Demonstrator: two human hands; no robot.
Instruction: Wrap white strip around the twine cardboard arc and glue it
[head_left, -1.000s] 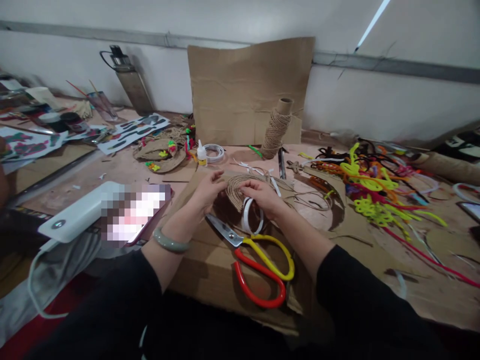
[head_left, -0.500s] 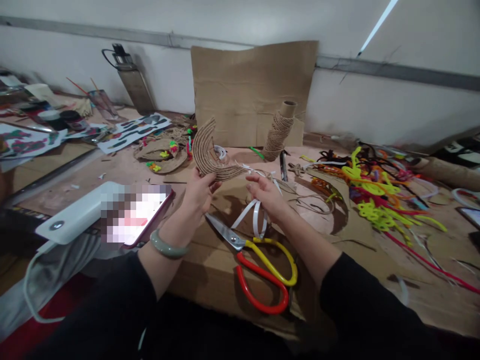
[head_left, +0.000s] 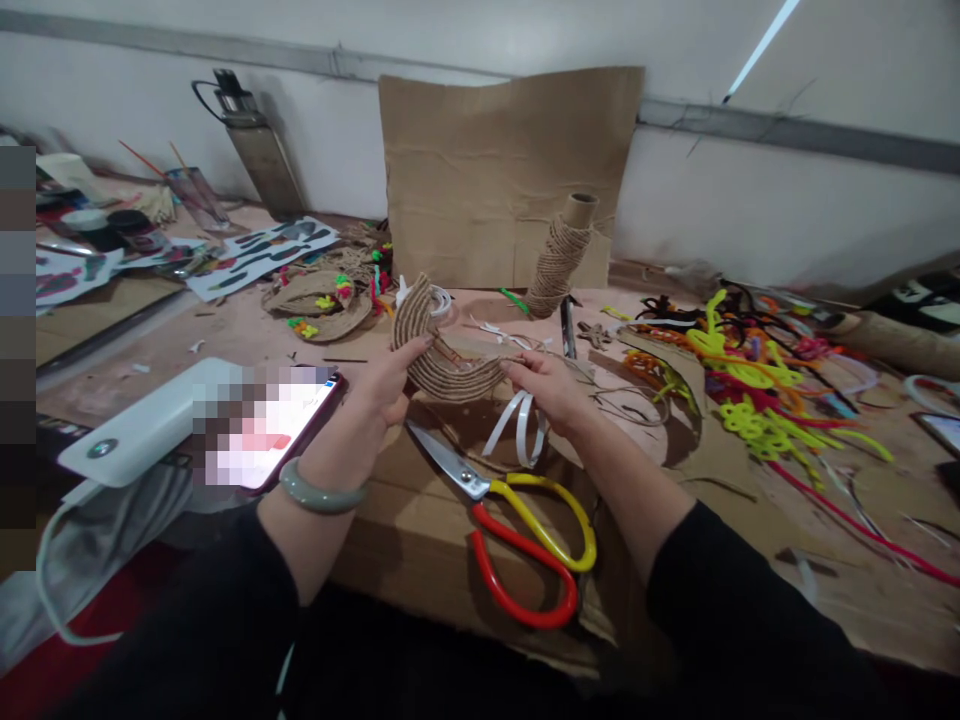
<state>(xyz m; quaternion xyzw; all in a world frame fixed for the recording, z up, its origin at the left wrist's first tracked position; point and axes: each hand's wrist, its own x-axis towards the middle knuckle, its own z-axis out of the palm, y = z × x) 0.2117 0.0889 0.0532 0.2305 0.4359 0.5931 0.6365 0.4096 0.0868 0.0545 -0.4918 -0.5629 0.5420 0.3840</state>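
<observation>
A crescent-shaped piece covered in rows of brown twine (head_left: 450, 380) is held up in front of me. My left hand (head_left: 388, 385), a pale green bangle on its wrist, grips the crescent's left side with the thumb on top. My right hand (head_left: 551, 388) pinches the crescent's right tip. From under the right fingers hangs a looped white strip (head_left: 523, 430); whether the hand holds it too I cannot make out. Just below lie scissors (head_left: 472, 480) with one yellow and one red handle, on cardboard (head_left: 405, 550).
A twine-wrapped tube (head_left: 559, 255) stands before an upright cardboard sheet (head_left: 510, 170). On the left lie a phone (head_left: 277, 430) and a white power bank (head_left: 150, 420). Coloured pipe cleaners (head_left: 757, 400) are heaped at right. A bottle (head_left: 262, 165) stands at the back left.
The crescent has come down and tilted, with its inner curve now facing upward. My right hand has closed on its right tip, and my left thumb has moved onto its upper face.
</observation>
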